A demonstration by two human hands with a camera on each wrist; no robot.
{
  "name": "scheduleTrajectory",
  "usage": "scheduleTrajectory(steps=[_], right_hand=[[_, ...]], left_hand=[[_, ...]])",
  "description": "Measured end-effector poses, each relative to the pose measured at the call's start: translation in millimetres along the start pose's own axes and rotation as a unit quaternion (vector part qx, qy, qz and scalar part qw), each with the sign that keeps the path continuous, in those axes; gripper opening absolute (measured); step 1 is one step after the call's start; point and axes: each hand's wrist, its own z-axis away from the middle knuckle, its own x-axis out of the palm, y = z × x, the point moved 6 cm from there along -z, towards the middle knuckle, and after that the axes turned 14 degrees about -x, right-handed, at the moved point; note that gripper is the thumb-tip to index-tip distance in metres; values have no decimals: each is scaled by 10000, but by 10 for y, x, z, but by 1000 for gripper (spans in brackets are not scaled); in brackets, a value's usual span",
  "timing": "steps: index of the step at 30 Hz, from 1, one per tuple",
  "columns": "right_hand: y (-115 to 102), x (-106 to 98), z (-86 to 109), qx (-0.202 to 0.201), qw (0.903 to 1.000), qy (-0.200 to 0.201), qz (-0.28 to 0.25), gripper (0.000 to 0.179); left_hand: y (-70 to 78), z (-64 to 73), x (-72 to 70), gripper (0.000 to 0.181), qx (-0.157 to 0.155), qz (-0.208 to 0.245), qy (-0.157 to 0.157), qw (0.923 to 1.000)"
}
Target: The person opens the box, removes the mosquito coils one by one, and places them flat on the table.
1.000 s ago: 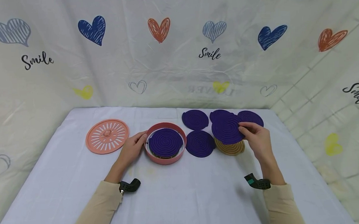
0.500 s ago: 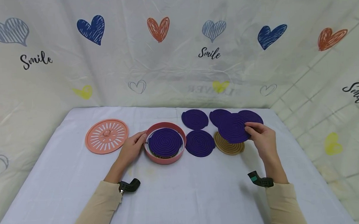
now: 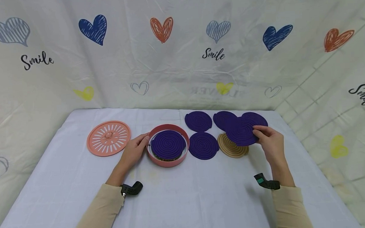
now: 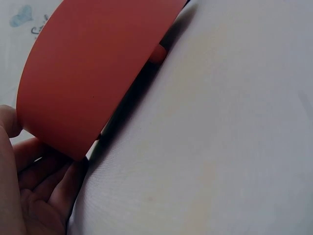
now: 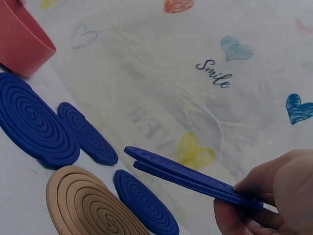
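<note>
Raised over the right part of the table, a purple mosquito coil [image 3: 239, 131] is pinched at its right edge by my right hand [image 3: 270, 142]. Edge-on in the right wrist view, the held coil [image 5: 188, 178] shows two thin layers. A tan coil [image 3: 232, 151] lies partly covered beneath it in the head view. My left hand [image 3: 134, 150] grips the left wall of a round pink coil box [image 3: 168, 164], thumb near the rim. Inside that box sits another purple coil [image 3: 168, 144]. From the left wrist, the box's outer wall [image 4: 93, 78] shows with fingers curled at its lower edge.
A pink slotted lid [image 3: 109, 138] lies left of the box. Purple coils rest on the white-covered table: one beside the box [image 3: 203, 145], one behind it [image 3: 198, 121], two more at the back right [image 3: 223, 119]. A printed curtain [image 3: 181, 67] hangs behind.
My right hand has moved slightly to the right with the pinched coil, uncovering more of the tan coil. The left hand and the box have stayed in place.
</note>
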Motion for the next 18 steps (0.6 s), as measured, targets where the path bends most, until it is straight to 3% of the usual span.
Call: scheduleTrajectory(steps=[18], right_hand=[[55,-2,-18,11,9998,-83,-204,33]], left_hand=[[-19,-10,-3,49,-63,-6,9,10000]])
